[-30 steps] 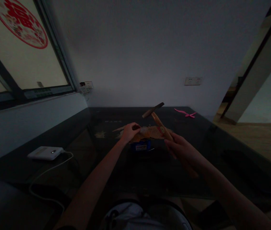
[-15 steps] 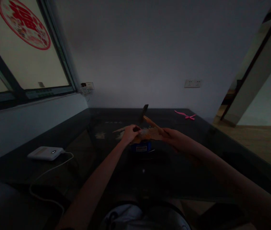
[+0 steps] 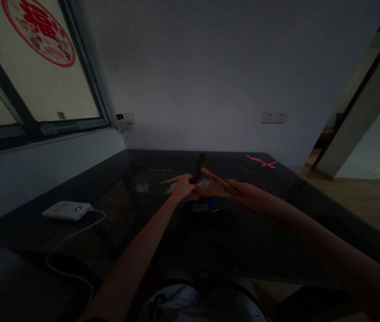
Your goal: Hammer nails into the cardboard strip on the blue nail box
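Observation:
My right hand grips the wooden handle of a small hammer, whose dark head is down by my left fingertips. Pinched shut, my left hand holds something small I cannot make out against a piece of tan board. The board lies on top of a blue box on the dark glass table.
A white power bank with a white cable lies at the table's left. A pink ribbon rests at the far right corner. A window runs along the left wall; wall sockets are behind.
The hammer has swung down from a raised position to the board beside my left fingers. My right hand moved forward and lower. My left hand stayed put.

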Tool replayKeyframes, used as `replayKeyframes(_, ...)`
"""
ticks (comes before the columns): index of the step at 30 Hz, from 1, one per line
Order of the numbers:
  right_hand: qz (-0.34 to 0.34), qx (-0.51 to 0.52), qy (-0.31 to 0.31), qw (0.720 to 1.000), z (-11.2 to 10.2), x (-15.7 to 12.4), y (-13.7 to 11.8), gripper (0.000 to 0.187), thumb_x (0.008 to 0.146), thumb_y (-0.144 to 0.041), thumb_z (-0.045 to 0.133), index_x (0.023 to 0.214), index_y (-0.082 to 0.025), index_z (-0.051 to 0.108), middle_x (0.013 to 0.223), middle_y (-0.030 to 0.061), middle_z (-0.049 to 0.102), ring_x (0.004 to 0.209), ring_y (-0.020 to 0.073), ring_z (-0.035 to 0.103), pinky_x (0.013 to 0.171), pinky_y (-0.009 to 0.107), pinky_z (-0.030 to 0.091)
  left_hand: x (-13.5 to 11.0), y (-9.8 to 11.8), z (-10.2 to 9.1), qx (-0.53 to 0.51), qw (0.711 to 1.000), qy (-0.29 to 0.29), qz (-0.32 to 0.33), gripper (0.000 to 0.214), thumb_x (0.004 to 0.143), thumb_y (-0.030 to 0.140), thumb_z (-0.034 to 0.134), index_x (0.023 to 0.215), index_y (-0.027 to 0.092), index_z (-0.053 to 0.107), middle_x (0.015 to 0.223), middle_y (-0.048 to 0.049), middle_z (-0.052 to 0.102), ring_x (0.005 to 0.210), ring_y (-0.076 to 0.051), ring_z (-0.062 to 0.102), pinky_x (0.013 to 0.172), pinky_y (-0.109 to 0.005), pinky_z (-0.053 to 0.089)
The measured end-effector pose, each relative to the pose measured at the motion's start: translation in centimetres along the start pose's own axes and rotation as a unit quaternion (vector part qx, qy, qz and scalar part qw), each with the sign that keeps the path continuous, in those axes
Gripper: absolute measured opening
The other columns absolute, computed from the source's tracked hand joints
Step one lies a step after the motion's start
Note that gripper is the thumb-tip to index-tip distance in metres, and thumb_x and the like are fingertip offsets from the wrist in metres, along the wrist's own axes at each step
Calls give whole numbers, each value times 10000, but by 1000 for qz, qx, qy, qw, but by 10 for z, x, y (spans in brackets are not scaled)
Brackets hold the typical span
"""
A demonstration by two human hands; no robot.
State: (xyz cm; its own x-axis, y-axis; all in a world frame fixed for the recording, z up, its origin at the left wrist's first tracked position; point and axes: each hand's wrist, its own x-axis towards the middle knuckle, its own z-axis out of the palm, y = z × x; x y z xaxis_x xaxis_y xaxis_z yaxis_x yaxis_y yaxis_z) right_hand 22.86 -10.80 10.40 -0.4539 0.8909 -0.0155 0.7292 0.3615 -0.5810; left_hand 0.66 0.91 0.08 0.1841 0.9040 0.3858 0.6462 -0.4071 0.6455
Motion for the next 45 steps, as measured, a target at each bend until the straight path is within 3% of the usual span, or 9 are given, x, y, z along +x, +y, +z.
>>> replayKeyframes(3,-9,3,0,1000,1,2,4,259,829,-230,440,1068,-153,505,617,-27,491,402,60,426,370,176,334,1,-2,1,-5,1000,-1,7,152,681,201,637,798,119,685,800,-66,680,762,-175,611,707,-269,455)
replayKeyframes(8,38,-19,4,999,-2,3,6,237,838,-238,418,1023,-117,504,595,-25,479,381,70,418,359,193,335,0,0,0,2,1000,5,5,146,677,198,642,798,124,680,813,-63,682,768,-171,613,748,-281,449)
replayKeyframes(13,-23,-31,18,999,2,2,8,316,808,-213,483,1114,-140,513,669,2,553,487,89,490,442,193,364,0,-2,0,22,1000,-5,0,190,685,258,636,814,125,682,822,-69,681,778,-187,614,709,-281,455)
replayKeyframes(20,11,-22,8,1000,-1,3,9,300,825,-231,471,1104,-130,515,592,-22,503,409,71,428,397,194,338,2,-4,2,-7,1000,-15,-7,165,679,207,636,811,115,672,822,-69,684,750,-164,617,698,-258,456)
replayKeyframes(27,-1,-28,11,1000,3,-2,6,379,801,-162,472,1180,-144,473,716,7,555,432,63,427,416,195,337,0,-1,-1,19,1000,-16,-13,198,675,247,641,818,118,683,833,-80,684,769,-187,619,706,-280,461)
replayKeyframes(32,-11,-19,16,1000,-1,-4,4,302,807,-184,470,1096,-129,537,677,12,557,509,106,488,485,221,373,1,-2,-1,5,1000,-21,-1,160,682,216,632,807,132,684,820,-65,684,779,-173,619,724,-268,461)
replayKeyframes(37,-27,-25,28,999,3,2,11,316,757,-147,530,1072,-148,548,818,49,593,633,132,536,531,220,393,1,-2,0,18,1000,-17,-16,188,673,254,643,805,126,680,811,-68,681,773,-190,619,695,-279,466)
replayKeyframes(42,-9,-6,18,1000,0,-3,12,311,804,-176,474,1109,-131,511,686,0,537,479,87,475,440,201,367,1,-1,-2,-22,999,-29,1,147,673,211,637,788,123,665,799,-59,669,761,-166,615,718,-276,471)
replayKeyframes(45,9,30,6,999,-2,-8,16,290,825,-262,469,1082,-131,501,590,-45,465,386,64,413,372,191,337,-2,-2,-5,-93,994,-48,30,284,660,200,655,927,110,619,829,-62,661,765,-150,618,739,-279,485)
